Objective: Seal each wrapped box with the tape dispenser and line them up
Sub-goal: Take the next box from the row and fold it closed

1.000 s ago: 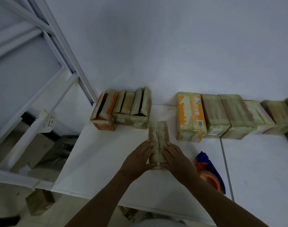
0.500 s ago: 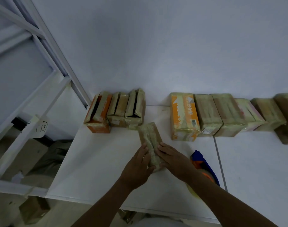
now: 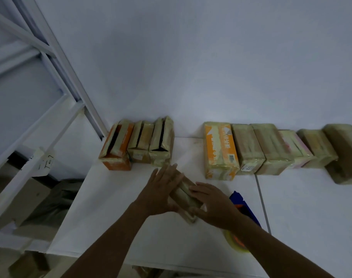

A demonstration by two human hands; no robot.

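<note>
Midway through one box, by the look of it: pressing a wrapped box (image 3: pixel 183 194) between left hand (image 3: pixel 163 192) and right hand (image 3: pixel 212 206), out on the table (image 3: pixel 119 217), well forward of the wall (image 3: pixel 191 77) and skewed to the row (image 3: pixel 271 149). With left fingers (image 3: pixel 168 173) straight and flat along the box's left face; with right fingers (image 3: pixel 198 188) laid almost straight over its top and right side; no curl round it on either side, so pressing rather than gripping. Probably smoothing the wrap down ahead of taping, or squaring the box up; cannot tell which. No tape made out across it, though mostly hidden under the hands. Next, likely: freeing the right hand and reaching for the dispenser (image 3: pixel 243 207), blue with orange and a clear roll (image 3: pixel 234 241), just beside the right wrist and partly hidden by the forearm; then pinning the box with the left hand, running tape over the seam, and sliding it back into line beside the orange box (image 3: pixel 219 149). Calls for a firm hold-down against the wrap springing open. Beyond that, seemingly a trio (image 3: pixel 141 144) at left, dark gaps along the tops, yet to be sealed. As to writing: on the orange box, white characters and a barcode (image 3: pixel 232 157), too blurred to read; on its neighbour's front, a small white label (image 3: pixel 246 168), unreadable; on a paper tag (image 3: pixel 43 163) on the rack (image 3: pixel 56 49) at left, handwritten marks, perhaps "Ta", not certain. No brand made out anywhere.
</note>
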